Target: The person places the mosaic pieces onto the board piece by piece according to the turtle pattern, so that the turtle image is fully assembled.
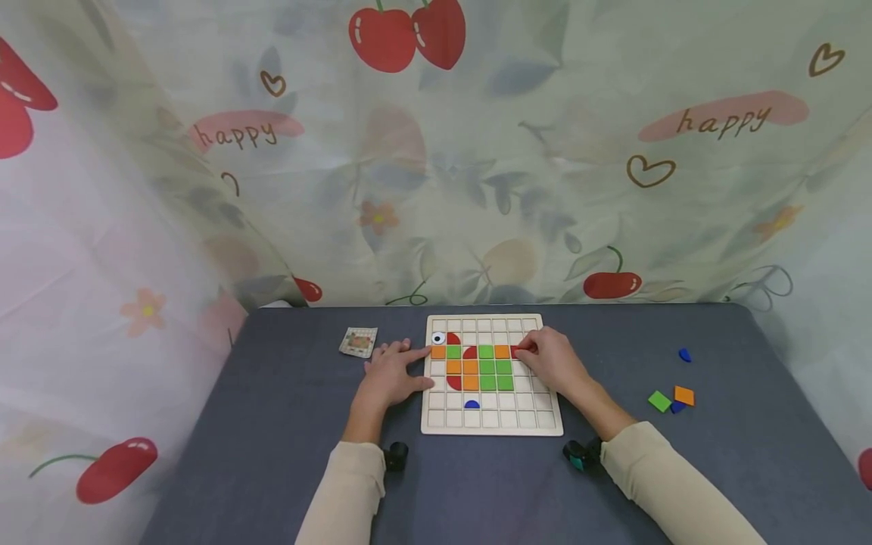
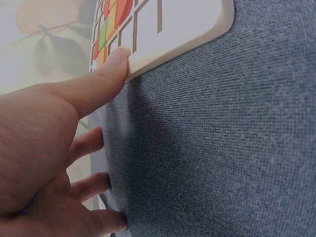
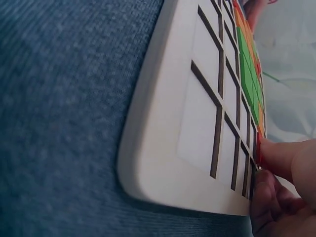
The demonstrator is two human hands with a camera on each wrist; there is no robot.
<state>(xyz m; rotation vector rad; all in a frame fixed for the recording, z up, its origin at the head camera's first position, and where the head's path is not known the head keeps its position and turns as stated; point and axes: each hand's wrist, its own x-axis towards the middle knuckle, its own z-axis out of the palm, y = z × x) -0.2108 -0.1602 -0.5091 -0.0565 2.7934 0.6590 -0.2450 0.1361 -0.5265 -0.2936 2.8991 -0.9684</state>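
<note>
A pale grid board (image 1: pixel 492 428) lies on the table, with orange, green and red tiles set in its squares. At its left edge my left hand (image 1: pixel 391 374) rests with fingers spread; the index finger and thumb touch the rim, and in the left wrist view the thumb (image 2: pixel 106 74) presses on it. My right hand (image 1: pixel 557 362) pinches a red tile (image 1: pixel 515 352) at the right end of a row, beside an orange tile (image 1: pixel 502 352). The fingers partly hide that red tile (image 3: pixel 258 147). A white tile with an eye (image 1: pixel 438 338) sits near the upper left corner.
A blue half-round tile (image 1: pixel 471 404) sits low on the board. Right of the board lie loose green (image 1: pixel 659 401), orange (image 1: pixel 684 395) and blue (image 1: pixel 684 355) tiles. A small picture card (image 1: pixel 358 342) lies left of the board. Behind the table (image 1: pixel 272 424) hangs a printed curtain (image 1: pixel 477 189).
</note>
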